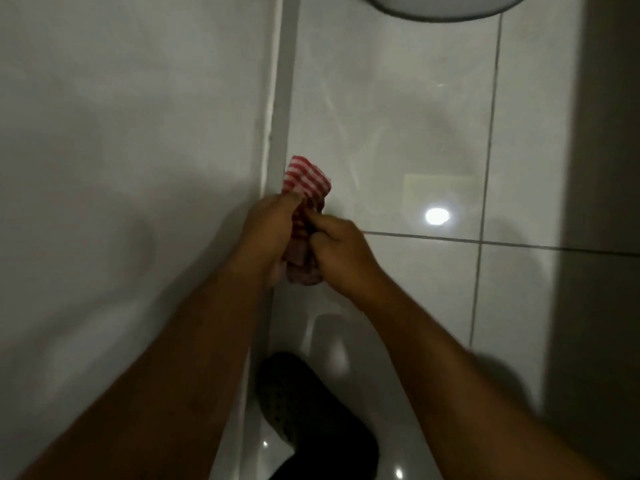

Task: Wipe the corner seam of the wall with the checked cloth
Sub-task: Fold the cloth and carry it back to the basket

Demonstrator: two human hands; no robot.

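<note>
A red and white checked cloth point(306, 183) is bunched between both hands, its top end sticking up just right of the corner seam point(282, 109). The seam is a grey vertical strip where a plain white wall on the left meets a glossy tiled wall on the right. My left hand point(268, 233) grips the cloth from the left, close against the seam. My right hand point(341, 256) pinches the cloth from the right with thumb and fingers. The lower end of the cloth hangs below the two hands.
Glossy white tiles point(398, 133) with grey grout lines fill the right side and reflect a bright light spot. A dark shoe point(304, 410) shows at the bottom centre on a shiny floor. A round dark-rimmed object point(446, 8) juts in at the top edge.
</note>
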